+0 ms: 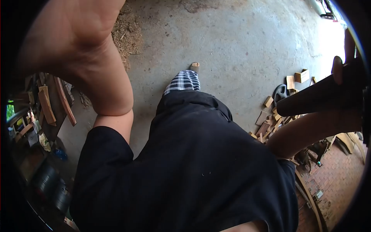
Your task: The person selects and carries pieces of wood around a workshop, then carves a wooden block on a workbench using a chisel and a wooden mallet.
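Observation:
My left hand (81, 29) is raised close to the camera at the upper left, with the palm base and wrist showing. Its fingers lie beyond the frame, so what they hold is hidden. On the right my other arm is bent up too. A dark tube-like thing (317, 94) with a rounded end slants in front of that forearm. A fingertip of my right hand (337, 70) rests over its upper edge; the rest of the hand is in shadow or hidden. The kind of this thing cannot be made out.
Below me spreads a concrete floor (232, 42), with wood shavings (129, 34) at upper left. Offcut wood blocks (268, 101) and a black wheel-shaped thing (279, 92) lie at right, beside brick paving (340, 181). Wood strips (47, 106) lean at left.

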Demonstrator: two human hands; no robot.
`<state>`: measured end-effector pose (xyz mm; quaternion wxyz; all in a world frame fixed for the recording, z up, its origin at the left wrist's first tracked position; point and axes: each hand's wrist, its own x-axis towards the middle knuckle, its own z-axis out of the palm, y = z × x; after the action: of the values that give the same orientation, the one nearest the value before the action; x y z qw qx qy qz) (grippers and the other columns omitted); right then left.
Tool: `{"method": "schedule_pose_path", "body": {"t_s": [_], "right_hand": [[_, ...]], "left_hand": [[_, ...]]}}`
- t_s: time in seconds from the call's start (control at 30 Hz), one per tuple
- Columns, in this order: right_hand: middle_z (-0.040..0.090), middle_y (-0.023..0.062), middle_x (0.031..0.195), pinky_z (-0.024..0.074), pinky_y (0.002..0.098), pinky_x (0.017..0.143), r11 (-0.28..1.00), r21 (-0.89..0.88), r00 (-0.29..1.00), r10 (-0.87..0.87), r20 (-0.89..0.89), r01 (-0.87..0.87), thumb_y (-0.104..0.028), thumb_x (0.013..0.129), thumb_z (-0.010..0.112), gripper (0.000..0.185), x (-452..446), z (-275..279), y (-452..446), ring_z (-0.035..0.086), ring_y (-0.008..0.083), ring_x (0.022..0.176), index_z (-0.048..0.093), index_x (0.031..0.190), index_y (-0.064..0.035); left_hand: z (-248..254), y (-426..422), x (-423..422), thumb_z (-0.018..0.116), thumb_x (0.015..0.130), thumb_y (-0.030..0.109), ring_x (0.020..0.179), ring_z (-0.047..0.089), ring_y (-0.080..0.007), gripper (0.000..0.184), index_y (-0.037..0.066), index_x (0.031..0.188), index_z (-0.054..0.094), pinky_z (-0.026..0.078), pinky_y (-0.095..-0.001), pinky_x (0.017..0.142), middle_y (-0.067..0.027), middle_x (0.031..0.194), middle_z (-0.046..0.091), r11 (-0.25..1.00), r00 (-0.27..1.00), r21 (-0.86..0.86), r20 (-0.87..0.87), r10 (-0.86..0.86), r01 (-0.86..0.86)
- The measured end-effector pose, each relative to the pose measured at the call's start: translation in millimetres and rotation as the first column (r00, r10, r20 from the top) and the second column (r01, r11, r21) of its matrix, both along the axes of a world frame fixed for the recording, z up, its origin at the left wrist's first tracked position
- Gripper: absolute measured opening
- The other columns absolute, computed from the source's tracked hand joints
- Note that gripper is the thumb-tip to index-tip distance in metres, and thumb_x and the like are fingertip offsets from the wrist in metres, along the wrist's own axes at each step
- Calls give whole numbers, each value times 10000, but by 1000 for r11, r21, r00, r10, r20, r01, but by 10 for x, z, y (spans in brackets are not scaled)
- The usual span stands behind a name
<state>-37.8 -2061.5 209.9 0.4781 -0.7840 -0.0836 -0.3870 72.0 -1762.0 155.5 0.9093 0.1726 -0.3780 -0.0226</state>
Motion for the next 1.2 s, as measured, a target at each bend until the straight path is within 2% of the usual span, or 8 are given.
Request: {"method": "schedule_pose_path", "body": {"t_s": [0.17, 0.2, 0.23, 0.47, 0.67, 0.93, 1.0, 1.2], "right_hand": [[495, 316, 1253, 467, 250, 586, 998, 58, 1000, -19, -23, 20, -372, 943, 502, 660, -1007, -401, 582, 583, 239, 849, 331, 1366, 105], [491, 313, 1258, 462, 253, 596, 996, 82, 999, -26, -31, 28, -369, 945, 500, 654, -1229, -506, 599, 576, 240, 859, 334, 1366, 103], [487, 311, 1263, 458, 256, 607, 994, 103, 999, -33, -37, 37, -365, 946, 498, 648, -1453, -577, 677, 570, 241, 869, 336, 1366, 101], [459, 295, 1298, 428, 277, 681, 973, 72, 975, -220, -23, 221, -341, 955, 485, 606, -2999, -520, 1034, 524, 249, 941, 354, 1366, 85], [434, 282, 1327, 403, 295, 745, 808, -57, 809, -587, 0, 587, -319, 962, 474, 571, -3889, -356, 3075, 485, 256, 1003, 370, 1366, 71], [402, 264, 1367, 369, 318, 830, 656, -196, 663, -748, -34, 729, -291, 973, 459, 527, -4860, -285, 4741, 432, 265, 1085, 391, 1366, 53], [393, 259, 1377, 361, 324, 851, 623, -198, 636, -772, 2, 757, -284, 975, 455, 516, -5149, -232, 4844, 419, 267, 1105, 396, 1366, 48], [369, 246, 1406, 335, 342, 915, 473, -237, 500, -863, 69, 849, -263, 983, 444, 486, -6596, -198, 5212, 380, 274, 1167, 412, 1366, 34]], "left_hand": [[-91, 376, -1128, 134, 1003, 565, 1440, 224, -331, 751, -3, 1473, 269, 133, -476, 1195, -172, 1532, 296, 990, 994, 96, -52, -95, 100], [-616, 1168, -168, 134, 1002, 566, 1440, 224, -331, 752, -4, 1474, 268, 132, -476, 1194, -172, 1532, 296, 984, 991, 126, -69, -117, 125], [-764, 1410, -20, 133, 1002, 567, 1440, 224, -332, 753, -4, 1474, 267, 132, -477, 1194, -172, 1532, 296, 977, 987, 153, -83, -138, 149], [-512, 1718, -850, 130, 1000, 571, 1440, 222, -336, 759, -7, 1475, 260, 131, -481, 1193, -170, 1532, 296, 886, 901, 167, -115, -417, 432], [-755, 1509, -1074, 128, 998, 575, 1440, 221, -340, 765, -9, 1476, 254, 130, -485, 1193, -169, 1532, 297, 578, 584, 85, -101, -805, 811], [-1358, 2046, -1385, 124, 996, 580, 1440, 218, -345, 772, -12, 1477, 246, 129, -490, 1192, -167, 1533, 298, 268, 264, -13, -124, -957, 963], [-830, 1998, -2650, 123, 995, 581, 1440, 218, -346, 774, -13, 1477, 244, 129, -491, 1192, -167, 1533, 298, 200, 200, 12, -101, -975, 980], [-776, 1586, -3572, 121, 994, 585, 1439, 216, -350, 780, -15, 1478, 238, 128, -495, 1191, -166, 1533, 298, -62, -59, 46, -56, -997, 997]]}}
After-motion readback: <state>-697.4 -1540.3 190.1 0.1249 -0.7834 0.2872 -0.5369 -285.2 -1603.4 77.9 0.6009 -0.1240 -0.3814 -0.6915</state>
